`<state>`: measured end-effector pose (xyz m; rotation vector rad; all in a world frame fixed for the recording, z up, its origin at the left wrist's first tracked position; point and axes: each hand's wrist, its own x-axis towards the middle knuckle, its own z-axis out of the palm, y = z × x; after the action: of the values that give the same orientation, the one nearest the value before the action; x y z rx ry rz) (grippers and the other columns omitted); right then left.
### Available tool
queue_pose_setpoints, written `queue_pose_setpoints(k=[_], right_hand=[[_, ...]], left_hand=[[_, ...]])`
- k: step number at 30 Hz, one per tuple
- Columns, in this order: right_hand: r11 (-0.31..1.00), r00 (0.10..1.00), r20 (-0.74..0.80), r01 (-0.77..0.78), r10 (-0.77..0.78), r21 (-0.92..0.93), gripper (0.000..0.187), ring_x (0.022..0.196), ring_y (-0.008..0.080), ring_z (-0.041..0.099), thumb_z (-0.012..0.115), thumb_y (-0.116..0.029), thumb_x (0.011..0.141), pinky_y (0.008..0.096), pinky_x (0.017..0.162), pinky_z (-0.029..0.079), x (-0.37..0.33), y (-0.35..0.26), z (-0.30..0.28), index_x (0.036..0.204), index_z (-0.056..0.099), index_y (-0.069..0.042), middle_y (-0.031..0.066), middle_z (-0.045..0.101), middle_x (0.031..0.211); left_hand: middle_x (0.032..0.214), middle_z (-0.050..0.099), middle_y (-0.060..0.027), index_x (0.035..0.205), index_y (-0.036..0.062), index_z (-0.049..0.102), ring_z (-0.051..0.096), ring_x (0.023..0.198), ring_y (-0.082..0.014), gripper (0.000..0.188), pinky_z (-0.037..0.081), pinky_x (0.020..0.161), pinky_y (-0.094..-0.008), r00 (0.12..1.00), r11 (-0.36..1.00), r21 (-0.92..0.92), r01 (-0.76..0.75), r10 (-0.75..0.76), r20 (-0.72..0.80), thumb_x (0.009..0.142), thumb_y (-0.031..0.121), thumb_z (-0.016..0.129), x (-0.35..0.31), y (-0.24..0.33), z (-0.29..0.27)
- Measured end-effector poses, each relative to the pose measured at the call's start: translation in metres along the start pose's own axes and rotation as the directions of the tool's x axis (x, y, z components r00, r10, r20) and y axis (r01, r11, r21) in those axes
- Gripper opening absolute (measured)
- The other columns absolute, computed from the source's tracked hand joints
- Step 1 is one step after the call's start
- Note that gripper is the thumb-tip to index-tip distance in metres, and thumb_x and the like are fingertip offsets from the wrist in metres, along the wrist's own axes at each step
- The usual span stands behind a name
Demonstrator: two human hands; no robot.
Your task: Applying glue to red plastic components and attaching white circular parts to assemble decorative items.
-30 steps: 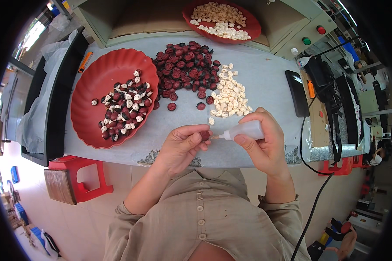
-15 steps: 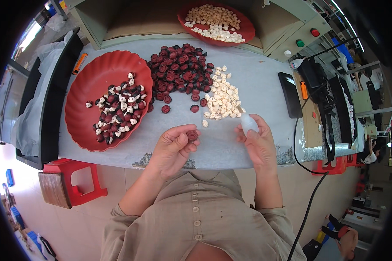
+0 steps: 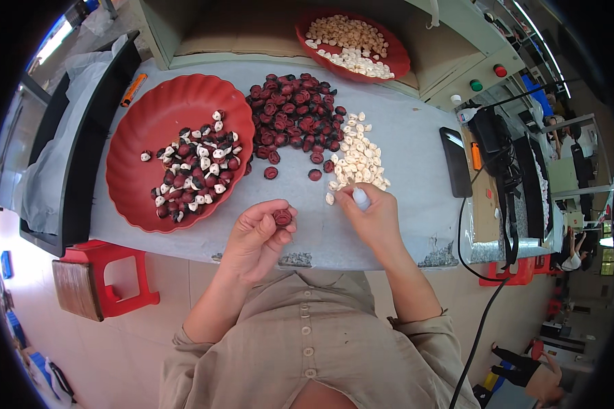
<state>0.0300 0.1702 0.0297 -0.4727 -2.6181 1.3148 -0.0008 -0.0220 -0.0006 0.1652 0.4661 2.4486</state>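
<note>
My left hand (image 3: 252,238) is closed on a small dark-red rose-shaped piece (image 3: 282,217) between thumb and fingers, above the table's near side. My right hand (image 3: 376,217) is closed around a small whitish squeeze bottle (image 3: 361,198). Its thumb and forefinger reach down to the near edge of a pile of cream-coloured, shell-like pieces (image 3: 361,153); whether they pinch one is hidden. Left of that pile lies a heap of dark-red and black rose-shaped pieces (image 3: 297,112). A red scalloped dish (image 3: 133,174) at the left holds several red pieces joined with white ones.
A second red dish (image 3: 404,63) with cream pieces sits in the open grey cabinet (image 3: 450,75) at the back. A phone (image 3: 456,160) and a black cable (image 3: 472,341) lie right. A black tray (image 3: 82,163) and orange cutter (image 3: 134,89) are left; a red stool (image 3: 126,276) stands below.
My right hand has turned and moved left, bringing its fingertips to the near edge of the cream pile with the bottle still in it. My left hand keeps the rose-shaped piece.
</note>
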Motion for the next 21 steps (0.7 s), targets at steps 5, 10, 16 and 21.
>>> queue_pose_setpoints(k=[5,10,16,21], right_hand=[[0.957,0.965,0.015,0.263,-0.263,-0.124,0.014,0.062,0.0242,0.057,0.063,-0.016,0.068,0.0291,0.055,0.044,0.007,-0.015,0.002,0.079,0.061,-0.007,0.0092,0.060,0.074],[0.907,0.955,0.168,0.287,-0.245,-0.307,0.013,0.063,0.0256,0.057,0.062,-0.015,0.068,0.0313,0.056,0.044,0.006,-0.021,0.001,0.079,0.061,-0.007,0.0090,0.060,0.075],[0.960,0.980,-0.064,0.170,-0.188,-0.221,0.013,0.066,0.0270,0.058,0.061,-0.014,0.068,0.0319,0.058,0.045,-0.012,0.007,-0.008,0.077,0.059,-0.004,0.0115,0.059,0.072],[0.988,0.999,-0.005,0.041,-0.043,-0.146,0.014,0.068,0.0269,0.058,0.061,-0.013,0.068,0.0310,0.060,0.045,-0.014,0.000,-0.018,0.077,0.059,-0.003,0.0119,0.059,0.074]], left_hand=[[0.096,0.056,-0.0137,0.100,0.0008,0.054,0.057,0.078,-0.0174,0.025,0.049,0.064,-0.0225,1.000,1.000,-0.003,0.015,-0.015,-0.003,0.078,0.012,0.055,-0.002,0.001,-0.005],[0.095,0.056,-0.0143,0.100,-0.0002,0.054,0.057,0.079,-0.0176,0.024,0.049,0.064,-0.0231,0.998,0.999,-0.030,0.019,-0.017,0.053,0.079,0.010,0.054,0.000,0.002,-0.006],[0.096,0.056,-0.0143,0.101,-0.0002,0.054,0.056,0.079,-0.0176,0.024,0.049,0.064,-0.0231,0.998,0.999,-0.033,0.040,-0.038,0.057,0.079,0.010,0.053,-0.001,0.003,-0.005],[0.096,0.056,-0.0144,0.101,-0.0001,0.054,0.056,0.080,-0.0175,0.024,0.049,0.064,-0.0231,0.998,0.999,-0.025,0.035,-0.034,0.058,0.079,0.010,0.053,0.000,0.002,-0.006]])
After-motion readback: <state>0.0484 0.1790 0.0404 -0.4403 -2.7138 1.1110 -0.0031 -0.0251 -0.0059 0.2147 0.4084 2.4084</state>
